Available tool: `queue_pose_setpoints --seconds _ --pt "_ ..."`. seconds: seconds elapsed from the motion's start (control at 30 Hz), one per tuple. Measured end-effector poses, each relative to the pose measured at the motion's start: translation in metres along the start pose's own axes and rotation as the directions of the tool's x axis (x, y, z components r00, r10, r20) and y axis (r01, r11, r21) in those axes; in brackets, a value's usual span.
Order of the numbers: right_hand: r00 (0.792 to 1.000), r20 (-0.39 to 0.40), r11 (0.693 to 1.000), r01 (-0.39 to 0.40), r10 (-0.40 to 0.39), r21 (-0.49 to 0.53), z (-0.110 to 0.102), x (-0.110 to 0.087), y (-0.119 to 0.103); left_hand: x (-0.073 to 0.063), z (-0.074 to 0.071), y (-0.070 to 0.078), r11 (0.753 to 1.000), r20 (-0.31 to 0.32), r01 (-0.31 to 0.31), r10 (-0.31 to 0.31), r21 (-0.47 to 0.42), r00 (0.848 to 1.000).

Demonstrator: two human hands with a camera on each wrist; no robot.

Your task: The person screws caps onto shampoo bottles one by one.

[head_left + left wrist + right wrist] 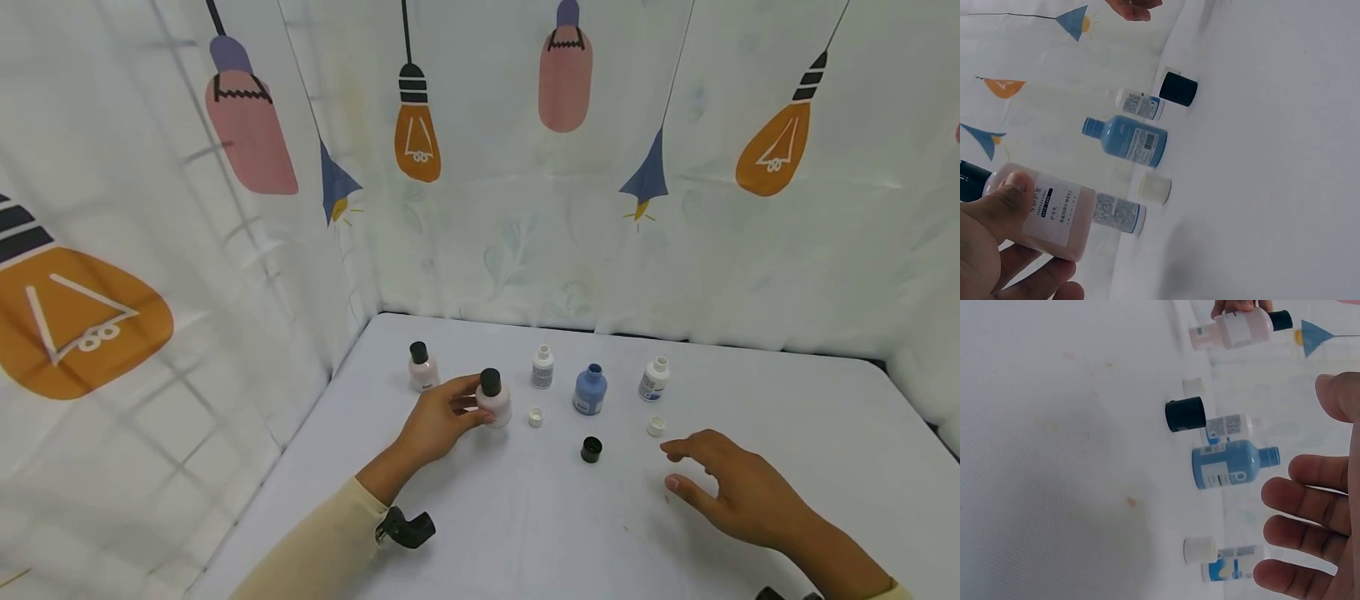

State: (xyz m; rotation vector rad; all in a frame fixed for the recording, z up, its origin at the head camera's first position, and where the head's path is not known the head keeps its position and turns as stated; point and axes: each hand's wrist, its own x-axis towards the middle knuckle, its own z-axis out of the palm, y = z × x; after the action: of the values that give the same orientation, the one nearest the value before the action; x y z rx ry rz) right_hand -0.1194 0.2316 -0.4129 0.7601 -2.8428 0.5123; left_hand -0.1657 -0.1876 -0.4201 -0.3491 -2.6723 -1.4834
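My left hand (437,418) grips a pale pink bottle (494,408) with a black cap, thumb on one side and fingers on the other. The left wrist view shows the bottle's white printed label (1057,209) beside the thumb. My right hand (750,493) holds nothing, its fingers spread a little above the table. Nearest to it is a small white cap (656,426). Between the hands an uncapped blue bottle (590,390) stands upright, with a black cap (591,450) in front of it. Another white cap (535,417) lies right of the held bottle.
Two uncapped white bottles, one at the left (542,367) and one at the right (654,380), stand towards the back. A second pink bottle (423,367) with a black cap stands at the far left. The white table (540,533) meets printed curtains (487,250) behind.
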Motion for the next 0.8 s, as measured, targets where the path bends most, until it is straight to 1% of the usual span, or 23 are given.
queue_pose_setpoints --seconds 0.2,0.4,0.63,0.8 --pt "1.0 0.011 1.0 -0.007 0.007 0.011 0.002 0.001 0.001 0.0 -0.008 -0.009 0.999 -0.039 0.026 -0.028 -0.038 0.999" --pt "1.0 0.018 1.0 -0.025 0.024 0.019 0.004 0.002 0.002 -0.001 -0.017 -0.015 0.998 -0.078 0.055 -0.057 -0.031 0.995" --pt "0.999 0.038 0.999 -0.039 0.039 0.021 0.005 0.003 0.002 -0.003 -0.028 -0.028 0.999 -0.102 0.035 -0.036 -0.013 0.994" --pt "0.998 0.036 0.999 -0.044 0.043 0.023 0.005 0.004 0.001 -0.005 -0.035 -0.037 0.999 -0.123 0.032 -0.033 -0.006 0.992"
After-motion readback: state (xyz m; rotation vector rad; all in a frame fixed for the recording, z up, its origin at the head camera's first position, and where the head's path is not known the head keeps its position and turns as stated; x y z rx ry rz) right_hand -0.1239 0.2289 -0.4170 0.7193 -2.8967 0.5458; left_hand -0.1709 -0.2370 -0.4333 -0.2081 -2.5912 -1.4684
